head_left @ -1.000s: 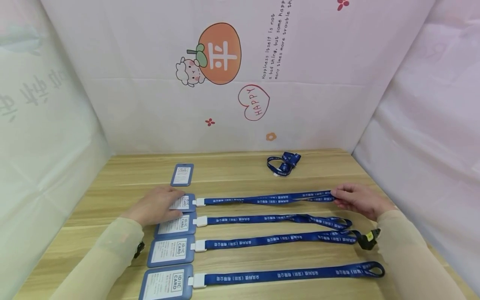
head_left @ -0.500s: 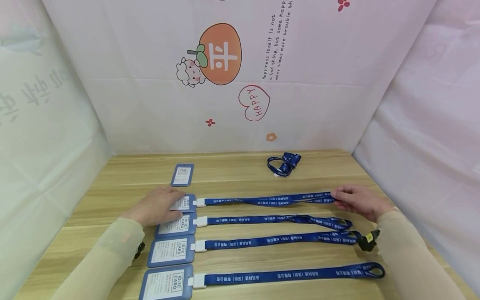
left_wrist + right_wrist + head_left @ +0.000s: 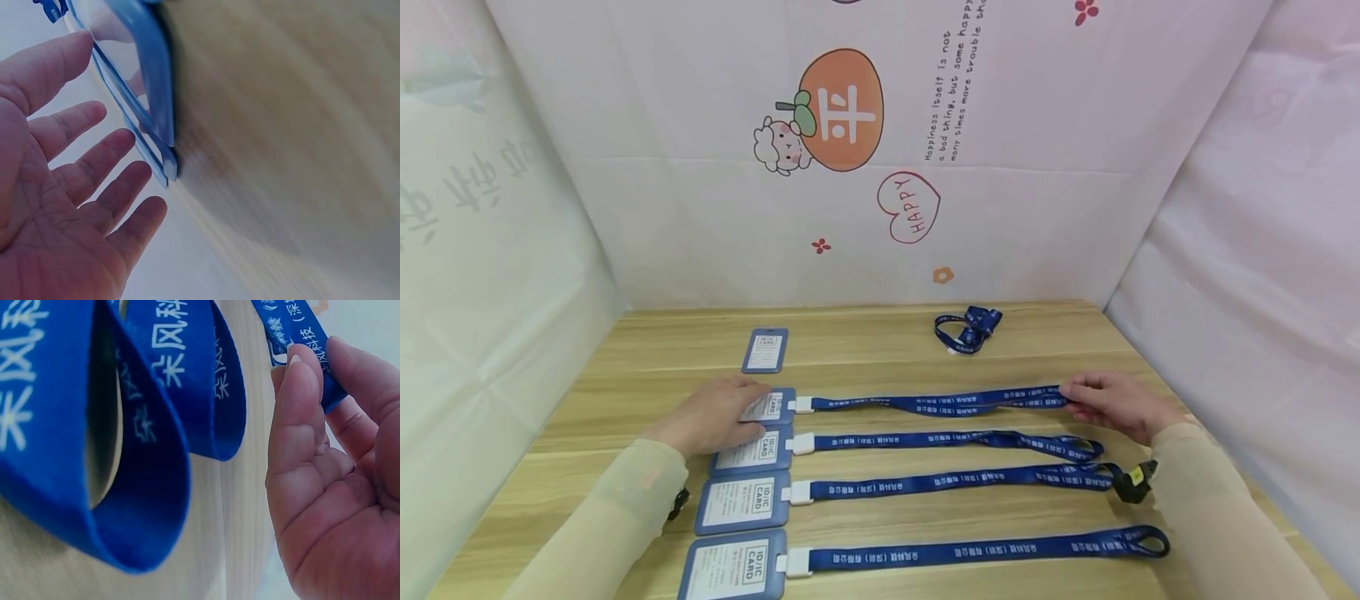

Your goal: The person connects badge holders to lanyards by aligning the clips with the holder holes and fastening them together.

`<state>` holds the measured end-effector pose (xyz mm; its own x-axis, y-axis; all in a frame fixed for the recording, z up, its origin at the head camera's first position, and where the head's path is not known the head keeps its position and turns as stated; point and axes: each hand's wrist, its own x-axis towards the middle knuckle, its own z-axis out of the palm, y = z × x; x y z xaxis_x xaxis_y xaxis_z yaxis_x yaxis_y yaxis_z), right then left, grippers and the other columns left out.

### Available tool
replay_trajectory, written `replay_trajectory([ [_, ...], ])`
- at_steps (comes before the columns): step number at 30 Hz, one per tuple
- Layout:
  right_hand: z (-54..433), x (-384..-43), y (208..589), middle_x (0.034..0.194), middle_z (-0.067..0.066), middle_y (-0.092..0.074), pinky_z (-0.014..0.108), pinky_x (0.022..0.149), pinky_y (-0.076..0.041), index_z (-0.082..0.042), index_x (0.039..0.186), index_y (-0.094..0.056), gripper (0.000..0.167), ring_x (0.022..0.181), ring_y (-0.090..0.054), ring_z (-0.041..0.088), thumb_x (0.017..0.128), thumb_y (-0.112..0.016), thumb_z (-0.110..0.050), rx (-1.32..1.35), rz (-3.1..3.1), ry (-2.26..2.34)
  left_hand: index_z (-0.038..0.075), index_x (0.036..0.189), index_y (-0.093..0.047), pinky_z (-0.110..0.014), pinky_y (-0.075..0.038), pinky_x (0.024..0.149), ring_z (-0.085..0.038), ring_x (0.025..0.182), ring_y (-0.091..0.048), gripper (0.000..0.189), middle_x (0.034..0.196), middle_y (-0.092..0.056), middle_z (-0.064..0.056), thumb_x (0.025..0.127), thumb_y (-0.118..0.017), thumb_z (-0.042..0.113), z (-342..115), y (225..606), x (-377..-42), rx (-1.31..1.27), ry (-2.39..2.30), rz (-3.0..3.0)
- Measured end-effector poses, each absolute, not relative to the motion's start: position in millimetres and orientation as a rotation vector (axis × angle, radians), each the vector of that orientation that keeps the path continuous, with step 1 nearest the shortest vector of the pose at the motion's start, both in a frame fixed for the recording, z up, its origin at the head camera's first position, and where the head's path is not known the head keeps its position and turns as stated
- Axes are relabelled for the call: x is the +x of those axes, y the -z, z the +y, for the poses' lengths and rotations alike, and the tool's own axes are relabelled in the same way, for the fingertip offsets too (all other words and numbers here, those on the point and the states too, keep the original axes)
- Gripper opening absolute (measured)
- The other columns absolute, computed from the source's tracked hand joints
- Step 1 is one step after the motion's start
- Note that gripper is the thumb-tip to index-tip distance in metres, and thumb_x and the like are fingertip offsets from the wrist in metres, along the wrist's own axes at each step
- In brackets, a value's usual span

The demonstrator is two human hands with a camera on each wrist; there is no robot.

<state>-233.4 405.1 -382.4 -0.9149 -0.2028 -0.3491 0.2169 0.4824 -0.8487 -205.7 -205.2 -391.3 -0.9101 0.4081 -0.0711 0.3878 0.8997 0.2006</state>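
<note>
In the head view my left hand (image 3: 718, 414) rests over the farthest badge holder (image 3: 781, 406) of a row, covering its left part. Its fingers look loosely spread in the left wrist view, the thumb (image 3: 53, 65) near the blue frames. A blue lanyard (image 3: 940, 404) runs right from that holder's white clip (image 3: 802, 405). At the lanyard's far end my right hand (image 3: 1120, 404) pinches the strap between thumb and fingers, as the right wrist view shows too. Nearer lie three more badge holders with lanyards, one being the closest badge holder (image 3: 730, 575).
A loose badge holder (image 3: 764, 350) lies behind the row. To its right is a bundled blue lanyard (image 3: 972, 329). Looped strap ends (image 3: 150, 506) stand up from the wooden table (image 3: 865, 358) close to the right wrist. White printed cloth (image 3: 700, 208) walls the table in.
The farthest badge holder and its clip have shifted slightly right. The strap between my hands bows a little more toward me. My right hand has moved very slightly left, still pinching the lanyard.
</note>
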Motion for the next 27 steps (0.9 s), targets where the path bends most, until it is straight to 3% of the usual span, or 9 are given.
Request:
replay_trajectory([
  [13,402,-234,385,0.112,0.009,-0.071,0.028,0.086,-0.063,0.007,0.127,-0.061,0.042,0.095,-0.069,0.015,0.107,-0.061,-0.030,0.016,2.396,1.319,0.012,0.140,-0.066,-0.063,-0.045,0.113,-0.044,0.137,-0.053,0.051,0.148,-0.059,-0.018,0.094,-0.077,0.033,-202,387,-197,0.650,-0.260,2.926],
  [27,402,-233,394,0.104,0.006,-0.072,0.027,0.078,-0.063,0.011,0.128,-0.063,0.040,0.087,-0.068,0.012,0.105,-0.064,-0.021,0.048,2.508,1.257,0.011,0.139,-0.067,-0.063,-0.044,0.114,-0.045,0.138,-0.053,0.050,0.148,-0.059,-0.019,0.095,-0.076,0.033,-201,387,-195,0.648,-0.236,2.922],
])
